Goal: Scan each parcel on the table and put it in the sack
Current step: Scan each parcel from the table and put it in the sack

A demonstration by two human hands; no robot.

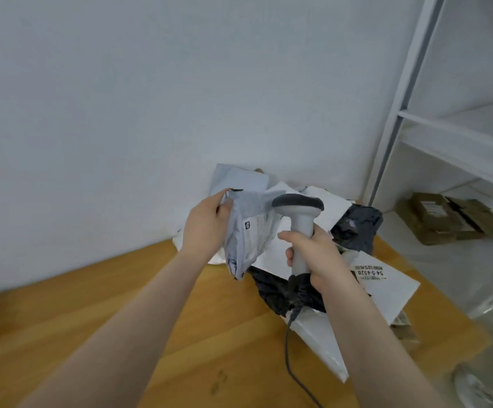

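Looks mid-scan. Grips a pale parcel (246, 234) in the curled left hand (207, 228), raised over the pile (354, 222) at the table's (127, 313) far right; clasps the scanner (299, 214) in the right hand (317, 256), just beside it. Next likely needs label (258, 226) turned toward scanner head.

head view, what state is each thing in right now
left hand, grips the grey parcel
right hand, wrapped round the scanner handle
grey parcel, lifted off the table, crumpled
scanner, held upright, head beside the grey parcel
parcel pile, heaped on the table
cardboard boxes, lying on the shelf
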